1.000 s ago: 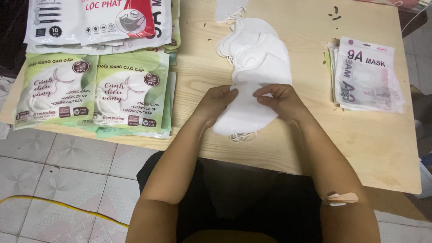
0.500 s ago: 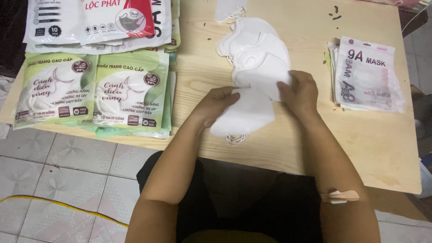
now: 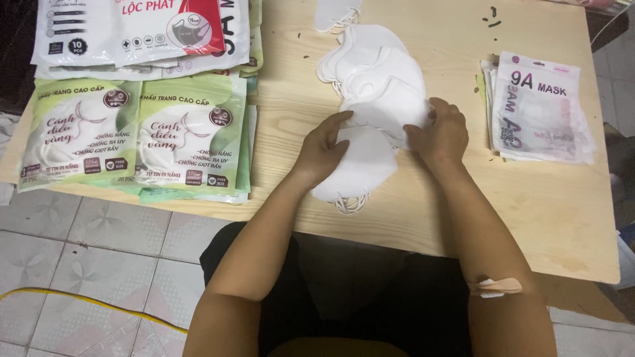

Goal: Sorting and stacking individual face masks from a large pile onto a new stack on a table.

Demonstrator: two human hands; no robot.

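Both my hands, left hand [image 3: 325, 149] and right hand [image 3: 442, 132], pinched a white mask [image 3: 360, 165] lying mid-worktop [image 3: 430, 211], long axis slanting toward me. Mask pile [image 3: 374, 66] just behind it, green packets [image 3: 135, 135] left, white packets [image 3: 539, 109] right.

Both hands forward, close together over the near half of the table [image 3: 542, 231]

The left hand [image 3: 324, 149] lies palm down, fingers stretched toward the far edge, thumb angled inward. The right hand [image 3: 440, 132] sits just beside it, knuckles up, fingers curled under and pinching. Both forearms are bare and reach in from the near edge, converging. A pale adhesive plaster [image 3: 495, 287] sits on the right forearm near the elbow.
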